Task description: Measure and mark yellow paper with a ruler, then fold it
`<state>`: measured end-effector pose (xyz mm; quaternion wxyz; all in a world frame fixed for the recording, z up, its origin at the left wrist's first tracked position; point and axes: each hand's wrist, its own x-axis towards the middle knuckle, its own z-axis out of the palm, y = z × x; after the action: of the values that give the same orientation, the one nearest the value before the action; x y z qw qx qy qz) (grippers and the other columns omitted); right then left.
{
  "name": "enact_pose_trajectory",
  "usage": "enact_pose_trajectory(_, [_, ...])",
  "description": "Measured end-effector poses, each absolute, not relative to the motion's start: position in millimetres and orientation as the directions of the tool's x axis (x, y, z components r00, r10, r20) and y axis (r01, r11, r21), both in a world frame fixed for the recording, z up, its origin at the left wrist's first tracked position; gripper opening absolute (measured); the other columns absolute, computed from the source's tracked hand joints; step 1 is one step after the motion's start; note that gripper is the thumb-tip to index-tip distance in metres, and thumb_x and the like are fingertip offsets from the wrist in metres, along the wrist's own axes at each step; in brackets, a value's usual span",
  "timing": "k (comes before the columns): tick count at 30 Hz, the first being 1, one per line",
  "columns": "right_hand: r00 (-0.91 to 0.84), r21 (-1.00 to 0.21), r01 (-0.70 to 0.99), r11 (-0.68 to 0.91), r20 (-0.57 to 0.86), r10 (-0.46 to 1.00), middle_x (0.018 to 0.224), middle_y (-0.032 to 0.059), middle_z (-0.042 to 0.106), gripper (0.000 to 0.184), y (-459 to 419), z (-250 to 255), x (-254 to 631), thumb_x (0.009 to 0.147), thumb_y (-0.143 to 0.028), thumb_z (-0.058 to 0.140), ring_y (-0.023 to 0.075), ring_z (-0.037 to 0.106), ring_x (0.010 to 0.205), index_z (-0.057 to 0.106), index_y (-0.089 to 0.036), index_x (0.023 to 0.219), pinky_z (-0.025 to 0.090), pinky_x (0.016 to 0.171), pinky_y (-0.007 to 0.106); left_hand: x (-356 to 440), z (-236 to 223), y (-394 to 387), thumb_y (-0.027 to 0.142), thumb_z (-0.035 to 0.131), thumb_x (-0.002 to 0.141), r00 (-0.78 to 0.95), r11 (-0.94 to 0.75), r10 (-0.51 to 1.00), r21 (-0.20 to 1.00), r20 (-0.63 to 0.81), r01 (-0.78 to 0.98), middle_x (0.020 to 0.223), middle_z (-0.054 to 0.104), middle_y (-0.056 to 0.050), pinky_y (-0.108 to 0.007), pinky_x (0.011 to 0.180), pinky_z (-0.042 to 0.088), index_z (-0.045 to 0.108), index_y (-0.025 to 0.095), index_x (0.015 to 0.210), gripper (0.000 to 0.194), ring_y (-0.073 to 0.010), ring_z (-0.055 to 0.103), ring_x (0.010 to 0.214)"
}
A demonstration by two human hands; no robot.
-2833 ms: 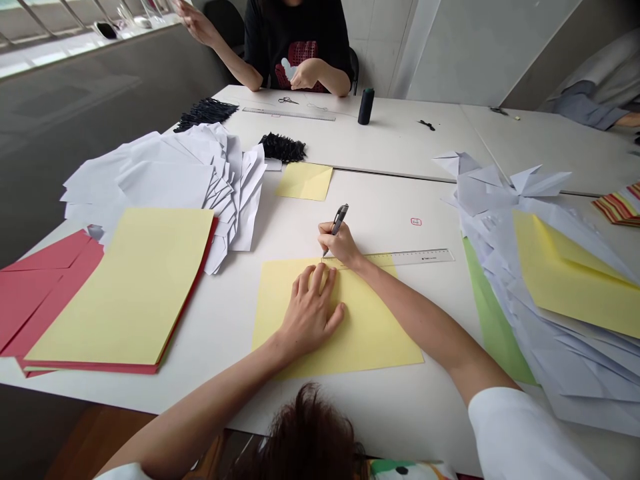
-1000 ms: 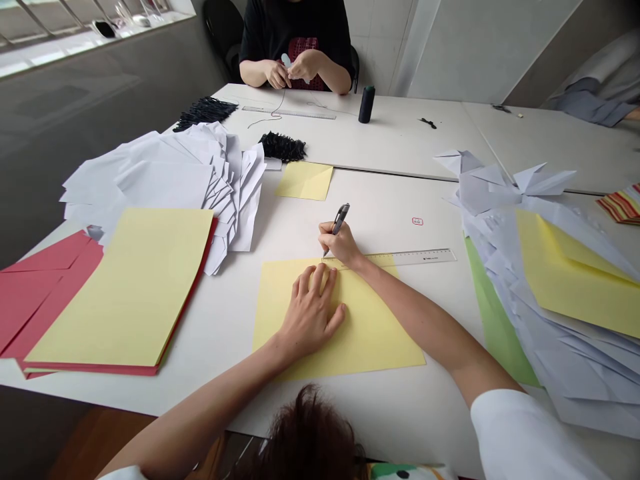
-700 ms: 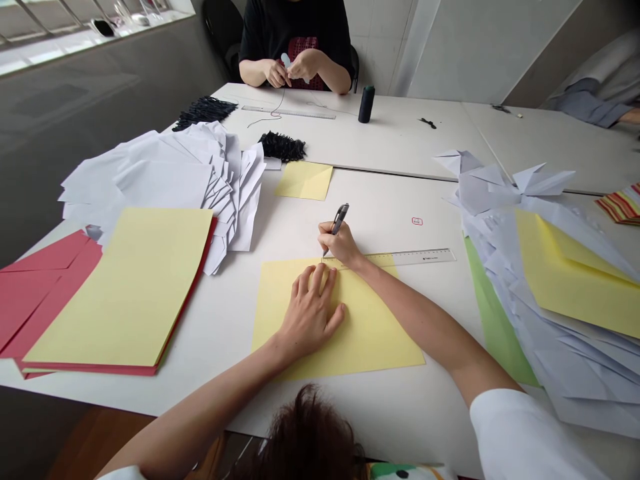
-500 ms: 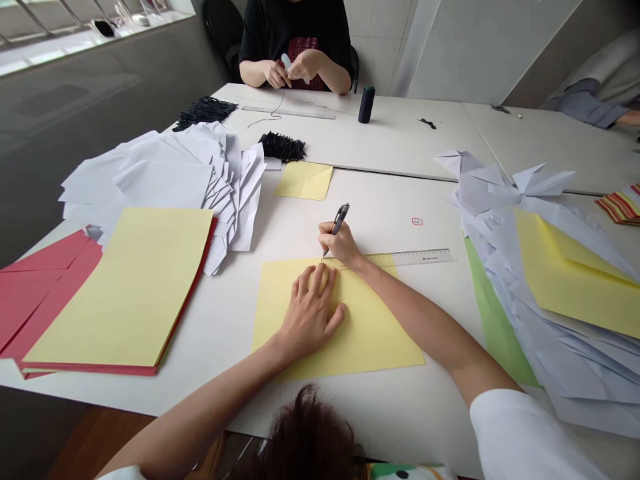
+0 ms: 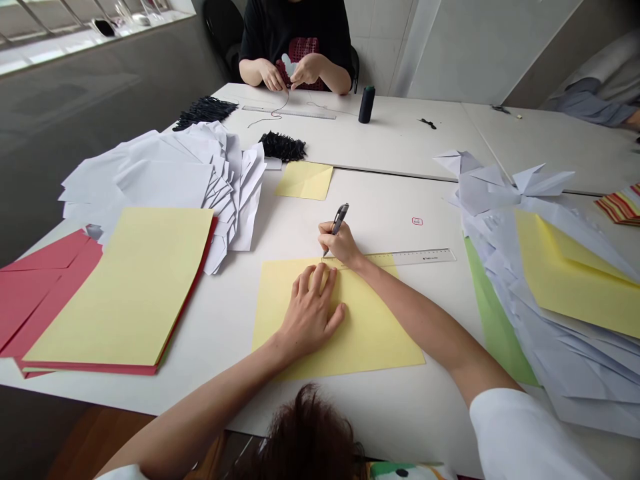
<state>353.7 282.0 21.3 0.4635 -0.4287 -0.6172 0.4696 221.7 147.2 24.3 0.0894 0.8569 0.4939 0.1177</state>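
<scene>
A yellow sheet of paper [image 5: 370, 333] lies on the white table [image 5: 390, 200] in front of me. My left hand [image 5: 310, 310] rests flat on it, fingers spread, pressing the paper down. My right hand [image 5: 341, 244] grips a dark pen [image 5: 337, 223], its tip touching the sheet's far edge. A clear ruler [image 5: 415, 256] lies along that edge, running off to the right from under my right hand.
A yellow-on-red paper stack [image 5: 125, 287] and a heap of white folded sheets [image 5: 175, 173] sit at left. White, yellow and green papers [image 5: 540, 267] pile at right. A small yellow square [image 5: 305, 180] lies ahead. A person in black [image 5: 295, 40] handles thread across the table, near a black spool [image 5: 366, 105].
My hands, the pen and the ruler have stayed put. The person opposite lowered a raised hand and now works thread with both hands.
</scene>
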Motion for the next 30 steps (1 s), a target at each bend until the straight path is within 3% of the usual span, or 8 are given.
enact_pose_trajectory(30, [-0.198,-0.979,0.080,0.189,0.171,0.965,0.050,-0.0045,0.026,0.021,282.8,20.8,353.9,0.056,-0.019,0.047,0.0108,0.030,0.052,0.028,-0.021,0.047,0.024,0.050,0.028,222.4,24.4,147.5,0.046,0.040,0.098,0.488,-0.498,0.866,0.256,0.107,0.828,0.154,0.037,-0.019,-0.053,0.114,0.031,0.039,0.010,0.150,0.064,-0.0376,0.028,0.142])
